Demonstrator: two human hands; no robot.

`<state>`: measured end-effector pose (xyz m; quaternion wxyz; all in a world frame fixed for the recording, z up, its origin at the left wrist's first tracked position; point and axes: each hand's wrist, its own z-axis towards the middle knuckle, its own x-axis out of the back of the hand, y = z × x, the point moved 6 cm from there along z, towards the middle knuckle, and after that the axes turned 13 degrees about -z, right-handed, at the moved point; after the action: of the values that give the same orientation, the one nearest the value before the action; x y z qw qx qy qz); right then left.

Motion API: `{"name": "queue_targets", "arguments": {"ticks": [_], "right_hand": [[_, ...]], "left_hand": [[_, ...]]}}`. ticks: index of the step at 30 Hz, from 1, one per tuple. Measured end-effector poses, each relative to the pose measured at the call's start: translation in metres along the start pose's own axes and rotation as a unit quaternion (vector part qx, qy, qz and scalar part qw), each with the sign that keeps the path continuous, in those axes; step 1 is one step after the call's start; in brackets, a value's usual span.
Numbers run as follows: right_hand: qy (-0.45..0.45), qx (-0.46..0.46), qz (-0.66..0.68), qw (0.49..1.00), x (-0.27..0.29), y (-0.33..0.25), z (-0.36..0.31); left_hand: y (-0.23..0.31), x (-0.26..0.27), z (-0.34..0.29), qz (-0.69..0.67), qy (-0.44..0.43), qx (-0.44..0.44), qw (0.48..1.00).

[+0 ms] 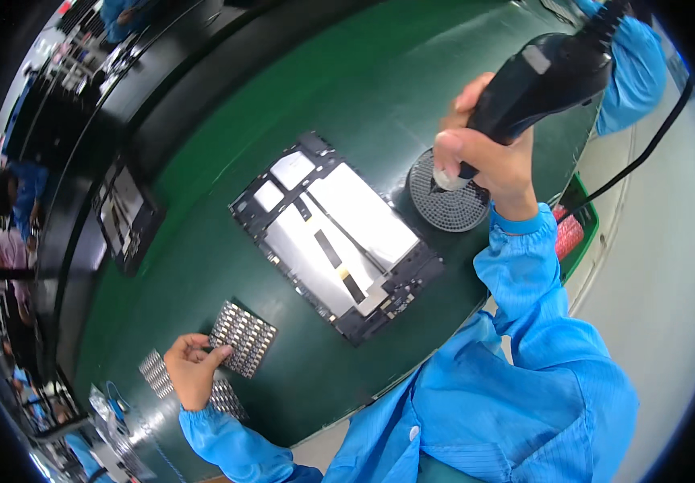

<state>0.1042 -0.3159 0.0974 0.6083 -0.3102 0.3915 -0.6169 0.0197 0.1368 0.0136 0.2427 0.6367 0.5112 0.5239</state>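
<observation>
My right hand (499, 165) is wrapped around a black electric screwdriver (534, 87) at the upper right. Its pale lower end points down over a round grey perforated dish (456, 211); whether it touches the dish I cannot tell. At the lower left, my left hand (192, 373) pinches the near-left edge of a small sheet of shiny metal parts (244, 340) set in rows. Two similar sheets lie partly hidden beside and under that hand. Between my hands a tablet-like device, its inside exposed (376, 221), lies at an angle with silvery panels and a black frame.
Another opened device (124, 211) sits on the dark raised strip beyond the green table (299, 366). A green bin (583, 233) with red material stands by the right edge. A black cable (645, 153) hangs there. A blue sleeve (633, 76) shows at upper right; people sit far left.
</observation>
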Motion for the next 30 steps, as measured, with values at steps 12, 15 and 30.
{"name": "queue_targets", "arguments": {"ticks": [12, 15, 30], "right_hand": [[-0.01, -0.062, -0.036, 0.997, 0.002, 0.016, -0.016], [-0.013, -0.081, -0.033, 0.996, 0.0, 0.022, -0.017], [-0.016, -0.1, -0.032, 0.994, -0.003, 0.027, -0.02]], "left_hand": [[-0.001, -0.006, -0.003, -0.007, 0.09, -0.105, 0.99], [0.017, -0.017, -0.018, 0.142, 0.15, -0.157, 0.966], [0.057, -0.103, -0.051, 0.096, 0.032, -0.275, 0.956]]}}
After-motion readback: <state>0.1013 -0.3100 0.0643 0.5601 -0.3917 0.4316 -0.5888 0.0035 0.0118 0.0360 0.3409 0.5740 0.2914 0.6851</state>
